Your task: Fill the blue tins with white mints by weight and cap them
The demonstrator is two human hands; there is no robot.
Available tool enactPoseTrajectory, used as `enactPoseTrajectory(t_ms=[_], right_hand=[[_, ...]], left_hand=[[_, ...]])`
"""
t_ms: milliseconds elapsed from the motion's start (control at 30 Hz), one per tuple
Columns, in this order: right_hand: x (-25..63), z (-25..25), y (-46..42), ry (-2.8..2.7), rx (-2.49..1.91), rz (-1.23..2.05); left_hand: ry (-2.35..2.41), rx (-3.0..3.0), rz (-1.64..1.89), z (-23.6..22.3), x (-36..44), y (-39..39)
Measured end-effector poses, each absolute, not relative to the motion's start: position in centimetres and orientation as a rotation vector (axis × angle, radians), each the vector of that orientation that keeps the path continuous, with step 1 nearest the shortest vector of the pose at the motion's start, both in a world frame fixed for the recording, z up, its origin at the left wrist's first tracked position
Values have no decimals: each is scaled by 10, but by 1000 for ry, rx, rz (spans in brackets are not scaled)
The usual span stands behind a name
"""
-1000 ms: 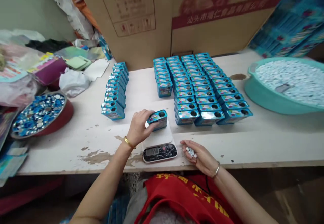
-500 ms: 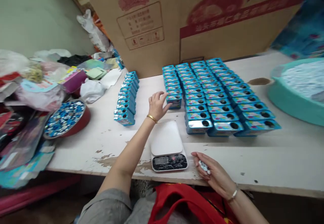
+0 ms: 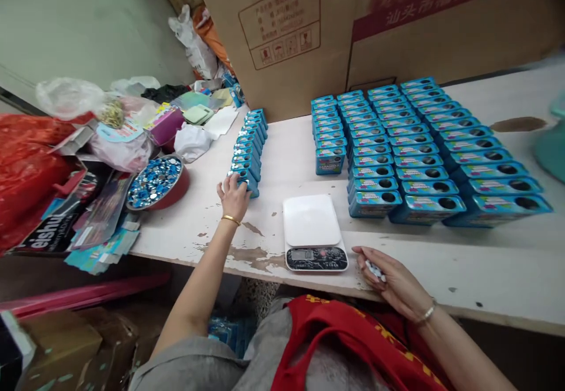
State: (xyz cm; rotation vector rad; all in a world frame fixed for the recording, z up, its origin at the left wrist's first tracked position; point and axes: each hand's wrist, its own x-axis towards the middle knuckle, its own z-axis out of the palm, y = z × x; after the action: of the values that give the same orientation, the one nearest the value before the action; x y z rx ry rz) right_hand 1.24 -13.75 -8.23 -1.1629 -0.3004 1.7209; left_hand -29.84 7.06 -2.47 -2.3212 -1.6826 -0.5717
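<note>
My left hand (image 3: 233, 196) is closed over the nearest blue tin (image 3: 246, 181) at the front of a single row of blue tins (image 3: 249, 143) on the white table (image 3: 485, 255). My right hand (image 3: 392, 282) rests at the table's front edge, curled around a few small white candies (image 3: 375, 269). Between the hands stands a small white kitchen scale (image 3: 312, 232) with nothing on its plate. To the right of the scale is a large block of open blue tins (image 3: 415, 143), each with a round hole on top.
A red bowl of blue and silver caps (image 3: 155, 182) sits left of the single row, among plastic bags and papers. A large cardboard box (image 3: 375, 26) stands behind the tins. A teal basin's edge (image 3: 551, 149) shows at far right.
My left hand took the tin off the scale, set it at the left column of the block, then moved left to the single row's front tin. The view swung left.
</note>
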Motion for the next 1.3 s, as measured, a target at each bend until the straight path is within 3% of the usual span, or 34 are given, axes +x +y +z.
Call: enactPoseTrajectory(t_ms=[267, 567, 700, 867, 1067, 1300], right_hand=[[15, -80, -133, -325, -1138, 1702], [16, -82, -135, -337, -1102, 1668], [19, -82, -137, -329, -1093, 1672], [24, -84, -138, -322, -1102, 1689], [24, -82, -136, -337, -1124, 1700], [21, -81, -136, -327, -1155, 1689]], left_hand=[[-1269, -2774, -465, 37, -218, 26], [-908, -2963, -79, 25, -150, 1], [-994, -3024, -548, 34, -173, 4], [-1654, -2779, -1156, 15, -229, -3], [-2172, -2747, -1198, -41, -274, -32], [-2021, -2842, -1314, -37, -265, -27]])
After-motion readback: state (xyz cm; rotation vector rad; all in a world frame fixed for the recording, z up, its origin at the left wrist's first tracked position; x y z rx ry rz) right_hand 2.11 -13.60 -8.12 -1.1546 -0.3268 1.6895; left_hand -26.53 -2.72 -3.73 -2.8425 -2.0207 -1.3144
